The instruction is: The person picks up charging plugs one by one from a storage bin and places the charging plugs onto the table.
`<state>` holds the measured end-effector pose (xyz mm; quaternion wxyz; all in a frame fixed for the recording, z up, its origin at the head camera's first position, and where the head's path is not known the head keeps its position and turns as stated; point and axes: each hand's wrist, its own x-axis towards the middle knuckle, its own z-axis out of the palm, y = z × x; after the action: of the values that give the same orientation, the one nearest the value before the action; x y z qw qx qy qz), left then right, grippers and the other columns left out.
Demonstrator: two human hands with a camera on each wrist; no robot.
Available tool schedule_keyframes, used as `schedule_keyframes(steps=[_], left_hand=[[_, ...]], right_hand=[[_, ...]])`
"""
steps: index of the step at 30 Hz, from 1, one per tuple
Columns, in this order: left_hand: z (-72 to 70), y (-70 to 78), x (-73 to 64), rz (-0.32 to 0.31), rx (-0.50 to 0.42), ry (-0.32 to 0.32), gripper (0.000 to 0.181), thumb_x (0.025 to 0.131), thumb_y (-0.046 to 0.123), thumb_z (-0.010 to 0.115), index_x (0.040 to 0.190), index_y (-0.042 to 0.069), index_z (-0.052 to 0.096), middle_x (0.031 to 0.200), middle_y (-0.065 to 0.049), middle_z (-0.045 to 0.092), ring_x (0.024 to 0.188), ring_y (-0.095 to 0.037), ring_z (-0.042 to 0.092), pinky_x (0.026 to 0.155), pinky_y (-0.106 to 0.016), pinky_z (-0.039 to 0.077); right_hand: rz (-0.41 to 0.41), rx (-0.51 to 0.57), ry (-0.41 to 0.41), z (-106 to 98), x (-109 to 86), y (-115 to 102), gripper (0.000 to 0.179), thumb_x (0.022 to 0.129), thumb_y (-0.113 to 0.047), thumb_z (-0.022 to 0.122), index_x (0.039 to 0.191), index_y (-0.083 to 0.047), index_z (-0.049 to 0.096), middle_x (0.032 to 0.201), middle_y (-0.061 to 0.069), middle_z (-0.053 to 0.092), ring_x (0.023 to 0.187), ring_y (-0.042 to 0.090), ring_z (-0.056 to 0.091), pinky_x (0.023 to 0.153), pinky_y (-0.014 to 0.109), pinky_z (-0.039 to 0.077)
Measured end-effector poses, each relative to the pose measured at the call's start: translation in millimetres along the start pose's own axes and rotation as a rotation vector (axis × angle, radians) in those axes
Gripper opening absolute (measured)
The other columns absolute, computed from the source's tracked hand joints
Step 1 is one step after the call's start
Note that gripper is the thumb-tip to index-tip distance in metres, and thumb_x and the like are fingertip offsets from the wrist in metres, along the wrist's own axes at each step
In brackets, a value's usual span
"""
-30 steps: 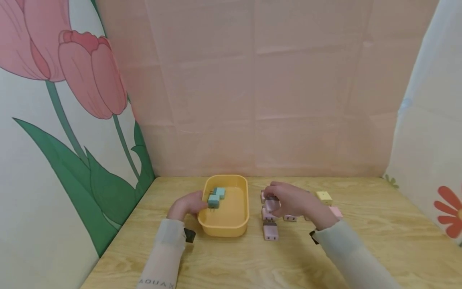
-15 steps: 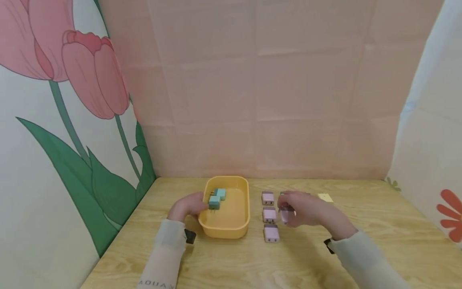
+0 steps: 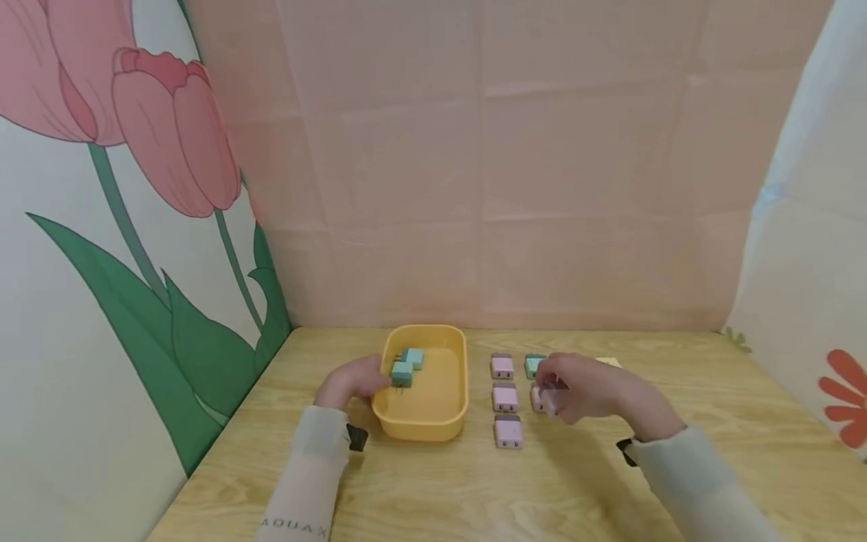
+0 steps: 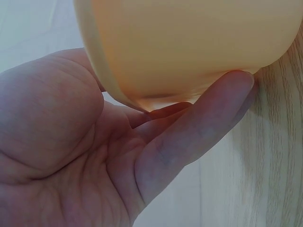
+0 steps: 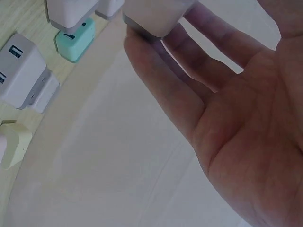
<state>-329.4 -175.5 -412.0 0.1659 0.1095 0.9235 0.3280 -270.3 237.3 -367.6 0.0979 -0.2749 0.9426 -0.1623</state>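
Observation:
My left hand (image 3: 355, 376) grips the left side of a yellow plastic tray (image 3: 421, 431). In the left wrist view its fingers (image 4: 208, 113) lie along the tray's outer wall (image 4: 189, 42), with the thumb partly hidden at the rim. Two teal USB chargers (image 3: 402, 374) with metal prongs lie inside the tray's left half. Over the second column of chargers, my right hand (image 3: 589, 388) pinches a lilac USB charger (image 3: 557, 401), also seen at the fingertips as a pale charger (image 5: 156, 19) in the right wrist view. A lilac charger (image 3: 538, 397) on the table is partly hidden behind it.
Left of the right hand, three lilac chargers stand in a column, the nearest charger (image 3: 509, 432) towards me. A teal charger (image 3: 534, 366) sits just behind the hand. Farther right a yellow charger (image 3: 609, 362) is partly covered. A pink cloth wall (image 3: 569, 188) closes off the table's back edge.
My right hand has moved right, from over the lilac column to the second column, carrying the lilac charger. The left hand and tray have stayed in place.

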Motion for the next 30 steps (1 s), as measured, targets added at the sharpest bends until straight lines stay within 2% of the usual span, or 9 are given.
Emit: schedule_keyframes(steps=[3, 9, 12, 19, 27, 30], left_hand=[[0.2, -0.3, 0.6, 0.009, 0.005, -0.003, 0.013, 0.096, 0.007, 0.059, 0.105, 0.0, 0.065, 0.095, -0.022, 0.078, 0.07, -0.021, 0.072, 0.063, -0.03, 0.059], [2.9, 0.6, 1.3, 0.007, 0.0, -0.003, 0.012, 0.096, 0.006, 0.059, 0.106, 0.0, 0.064, 0.096, -0.022, 0.078, 0.071, -0.021, 0.072, 0.064, -0.03, 0.059], [2.1, 0.3, 1.1, -0.007, 0.003, -0.003, 0.013, 0.098, 0.007, 0.059, 0.108, 0.001, 0.064, 0.098, -0.022, 0.077, 0.072, -0.021, 0.072, 0.065, -0.031, 0.059], [0.5, -0.1, 1.4, -0.02, -0.01, -0.016, 0.019, 0.098, 0.008, 0.059, 0.114, 0.0, 0.065, 0.1, -0.02, 0.077, 0.076, -0.024, 0.075, 0.067, -0.031, 0.06], [0.8, -1.1, 1.6, -0.037, 0.013, -0.009, 0.019, 0.098, 0.01, 0.06, 0.115, 0.001, 0.063, 0.101, -0.019, 0.075, 0.075, -0.022, 0.072, 0.066, -0.031, 0.058], [0.4, -1.4, 1.4, -0.036, 0.005, -0.01, 0.019, 0.098, 0.009, 0.06, 0.115, 0.001, 0.064, 0.1, -0.019, 0.076, 0.075, -0.023, 0.073, 0.066, -0.031, 0.059]], right_hand=[[0.032, 0.025, -0.028, 0, 1.3, 2, 0.041, 0.079, 0.002, 0.086, 0.112, -0.017, 0.071, 0.103, -0.004, 0.066, 0.09, 0.015, 0.056, 0.074, 0.031, 0.05], [0.031, 0.03, -0.05, -1, -1.0, 7, 0.032, 0.081, -0.002, 0.087, 0.106, -0.016, 0.071, 0.095, -0.004, 0.064, 0.084, 0.016, 0.054, 0.069, 0.029, 0.046], [0.045, 0.015, -0.052, -1, -1.2, 7, 0.032, 0.081, -0.005, 0.088, 0.106, -0.015, 0.071, 0.094, -0.003, 0.064, 0.084, 0.016, 0.054, 0.07, 0.03, 0.047], [0.141, 0.011, -0.071, 3, 0.3, 2, 0.035, 0.079, -0.003, 0.089, 0.106, -0.014, 0.071, 0.099, 0.0, 0.064, 0.09, 0.02, 0.053, 0.076, 0.035, 0.049], [0.157, 0.029, -0.115, 13, 5.1, 2, 0.045, 0.071, 0.0, 0.096, 0.105, -0.014, 0.07, 0.103, 0.001, 0.067, 0.094, 0.02, 0.058, 0.085, 0.041, 0.057], [0.16, 0.022, -0.127, 17, 8.3, 0, 0.045, 0.07, 0.001, 0.096, 0.102, -0.015, 0.069, 0.101, 0.0, 0.066, 0.093, 0.02, 0.057, 0.084, 0.041, 0.056]])
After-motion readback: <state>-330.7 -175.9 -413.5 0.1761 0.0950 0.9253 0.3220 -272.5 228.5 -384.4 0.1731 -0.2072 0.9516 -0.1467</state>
